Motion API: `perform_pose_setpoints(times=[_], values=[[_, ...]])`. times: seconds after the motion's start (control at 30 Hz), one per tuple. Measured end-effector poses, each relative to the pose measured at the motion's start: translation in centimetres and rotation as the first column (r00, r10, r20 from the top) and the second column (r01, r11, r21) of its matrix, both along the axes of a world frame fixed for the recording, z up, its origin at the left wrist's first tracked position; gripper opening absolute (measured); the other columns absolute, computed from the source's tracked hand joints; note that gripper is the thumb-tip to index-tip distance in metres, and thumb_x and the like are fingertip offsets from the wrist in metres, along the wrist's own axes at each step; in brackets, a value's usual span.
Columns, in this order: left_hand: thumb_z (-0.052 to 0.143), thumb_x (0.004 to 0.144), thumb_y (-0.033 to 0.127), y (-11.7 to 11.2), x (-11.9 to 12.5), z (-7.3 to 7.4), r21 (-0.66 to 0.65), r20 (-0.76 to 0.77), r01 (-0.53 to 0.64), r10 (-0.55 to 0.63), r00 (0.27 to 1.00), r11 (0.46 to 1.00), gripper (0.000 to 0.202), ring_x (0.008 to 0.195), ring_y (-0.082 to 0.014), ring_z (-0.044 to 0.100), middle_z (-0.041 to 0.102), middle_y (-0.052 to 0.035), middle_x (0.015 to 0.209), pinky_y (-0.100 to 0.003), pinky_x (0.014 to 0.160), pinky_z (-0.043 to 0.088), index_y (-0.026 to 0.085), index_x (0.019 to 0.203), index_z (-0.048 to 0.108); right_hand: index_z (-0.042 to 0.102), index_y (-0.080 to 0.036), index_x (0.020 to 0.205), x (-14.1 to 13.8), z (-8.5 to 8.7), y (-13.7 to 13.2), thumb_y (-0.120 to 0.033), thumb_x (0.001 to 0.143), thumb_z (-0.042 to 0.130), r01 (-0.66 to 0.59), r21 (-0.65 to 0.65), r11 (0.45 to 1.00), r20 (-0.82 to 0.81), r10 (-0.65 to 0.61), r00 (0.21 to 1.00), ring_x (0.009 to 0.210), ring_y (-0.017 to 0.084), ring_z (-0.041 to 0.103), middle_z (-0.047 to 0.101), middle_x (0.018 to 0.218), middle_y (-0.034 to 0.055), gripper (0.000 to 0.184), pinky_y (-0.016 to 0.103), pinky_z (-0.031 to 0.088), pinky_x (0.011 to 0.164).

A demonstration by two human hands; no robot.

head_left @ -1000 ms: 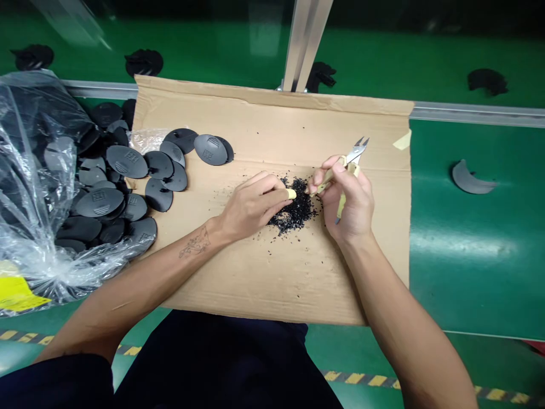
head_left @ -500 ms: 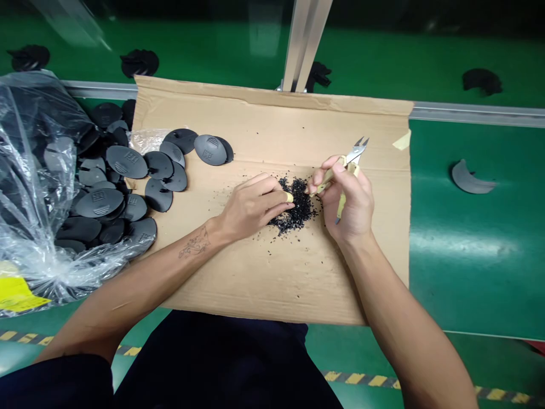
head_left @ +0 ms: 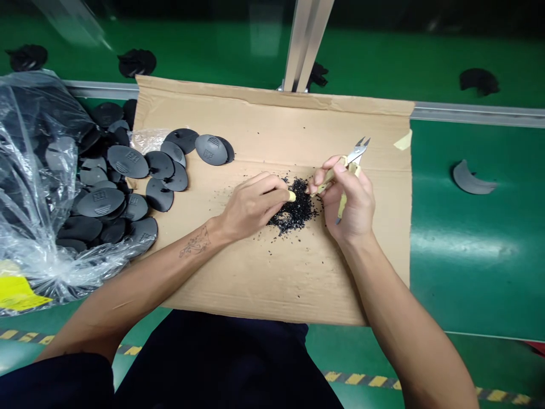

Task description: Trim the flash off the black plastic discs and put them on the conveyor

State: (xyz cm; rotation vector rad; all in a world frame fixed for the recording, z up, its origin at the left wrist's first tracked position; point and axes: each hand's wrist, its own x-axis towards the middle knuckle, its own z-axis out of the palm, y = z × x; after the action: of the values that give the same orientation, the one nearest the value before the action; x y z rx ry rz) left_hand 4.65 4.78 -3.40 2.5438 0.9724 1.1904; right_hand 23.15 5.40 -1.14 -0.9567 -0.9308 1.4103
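Note:
My left hand (head_left: pixel 254 205) reaches over the left side of a heap of small black scraps (head_left: pixel 301 205). Its fingers are closed together, and a yellow cover shows on one fingertip; anything pinched beneath them is hidden. My right hand (head_left: pixel 349 199) is closed around yellow-handled snips (head_left: pixel 356 152), at the right edge of the heap. The snips' metal blades point up and away from me, with their tips slightly apart. Both hands are above a cardboard sheet (head_left: pixel 255 278).
Dark oval plastic pieces (head_left: pixel 128 161) lie piled at the left, partly inside a clear plastic bag (head_left: pixel 38 227) with a yellow label (head_left: pixel 19 292). A curved grey piece (head_left: pixel 470 177) rests on the green table (head_left: pixel 472 284) at right. A metal post (head_left: pixel 307 45) stands behind the cardboard.
My left fingers have drawn in slightly: one finger that stuck out over the scraps is now tucked back. My right hand and the snips have hardly moved.

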Motion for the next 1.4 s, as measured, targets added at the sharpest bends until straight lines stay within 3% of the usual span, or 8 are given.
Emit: perform_pose_setpoints(times=[0.17,0.37,0.57,0.7,0.83,0.97,1.1,1.4], values=[[0.059,0.096,0.017,0.03,-0.07,-0.07,-0.005,-0.004,0.003,-0.003,1.0,1.0,0.01,0.074,-0.0131,0.057,0.064,-0.0017,0.08,-0.027,0.066,0.045,0.019,0.087,0.06,0.059,-0.025,0.082,-0.01,-0.03,0.02,-0.042,0.082,0.071,0.004,-0.015,1.0,0.01,-0.004,1.0,0.062,0.013,0.052,0.053,0.07,-0.0024,0.021,0.032,0.051,0.068],[0.063,0.096,0.03,0.1,-0.02,-0.13,0.03,-0.015,0.002,-0.001,1.0,1.0,0.018,0.068,-0.0125,0.055,0.062,-0.001,0.074,-0.026,0.063,0.045,0.017,0.083,0.059,0.059,-0.024,0.083,0.03,-0.06,0.01,-0.041,0.083,0.071,-0.003,0.004,1.0,-0.002,0.003,1.0,0.062,0.013,0.053,0.054,0.07,-0.0023,0.021,0.033,0.051,0.069],[0.055,0.099,0.019,-0.01,0.06,0.03,-0.001,-0.007,-0.019,0.019,1.0,1.0,0.011,0.074,-0.0137,0.058,0.066,-0.0034,0.082,-0.028,0.066,0.046,0.017,0.09,0.061,0.058,-0.024,0.083,0.05,-0.12,0.0,-0.044,0.083,0.073,-0.005,0.013,1.0,0.011,0.005,1.0,0.062,0.012,0.053,0.054,0.071,-0.0028,0.024,0.032,0.052,0.07],[0.047,0.1,0.012,-0.05,-0.01,0.1,-0.041,-0.005,-0.033,0.033,0.999,0.999,0.017,0.078,-0.0147,0.058,0.068,-0.0041,0.087,-0.03,0.07,0.047,0.018,0.097,0.063,0.059,-0.024,0.082,0.01,-0.08,0.02,-0.042,0.083,0.072,0.002,0.004,1.0,0.008,-0.002,1.0,0.062,0.012,0.053,0.054,0.071,-0.0025,0.022,0.033,0.052,0.07],[0.053,0.1,0.031,-0.1,-0.05,0.24,-0.11,-0.11,-0.103,0.09,0.99,0.989,0.017,0.088,-0.0196,0.058,0.068,-0.0068,0.098,-0.036,0.078,0.048,0.018,0.101,0.063,0.06,-0.024,0.081,-0.06,0.0,0.06,-0.038,0.081,0.071,0.014,-0.011,1.0,-0.012,-0.014,1.0,0.063,0.013,0.053,0.055,0.069,-0.0021,0.017,0.033,0.051,0.068],[0.062,0.092,0.051,-0.31,-0.01,0.58,-0.159,-0.305,-0.153,0.099,0.947,0.975,0.037,0.096,-0.0257,0.056,0.065,-0.0107,0.11,-0.04,0.082,0.045,0.017,0.107,0.063,0.059,-0.024,0.081,-0.09,0.05,0.05,-0.037,0.081,0.07,0.016,-0.013,1.0,-0.012,-0.016,1.0,0.062,0.013,0.053,0.055,0.069,-0.0025,0.017,0.033,0.051,0.069],[0.065,0.091,0.047,-0.42,-0.01,0.83,-0.183,-0.383,-0.142,0.063,0.922,0.973,0.034,0.095,-0.0256,0.055,0.063,-0.0102,0.108,-0.038,0.08,0.043,0.018,0.109,0.062,0.059,-0.024,0.082,-0.1,0.1,0.03,-0.039,0.081,0.071,0.014,-0.013,1.0,-0.011,-0.014,1.0,0.061,0.012,0.053,0.055,0.069,-0.0029,0.019,0.032,0.051,0.069],[0.058,0.097,0.03,-0.18,-0.04,0.16,-0.13,-0.349,-0.061,0.012,0.937,0.99,0.014,0.087,-0.0218,0.054,0.063,-0.0078,0.097,-0.033,0.072,0.039,0.017,0.095,0.061,0.058,-0.024,0.081,-0.16,0.08,0.06,-0.039,0.081,0.07,0.023,-0.021,1.0,0.003,-0.023,1.0,0.061,0.013,0.051,0.054,0.069,-0.0023,0.019,0.033,0.051,0.067]])
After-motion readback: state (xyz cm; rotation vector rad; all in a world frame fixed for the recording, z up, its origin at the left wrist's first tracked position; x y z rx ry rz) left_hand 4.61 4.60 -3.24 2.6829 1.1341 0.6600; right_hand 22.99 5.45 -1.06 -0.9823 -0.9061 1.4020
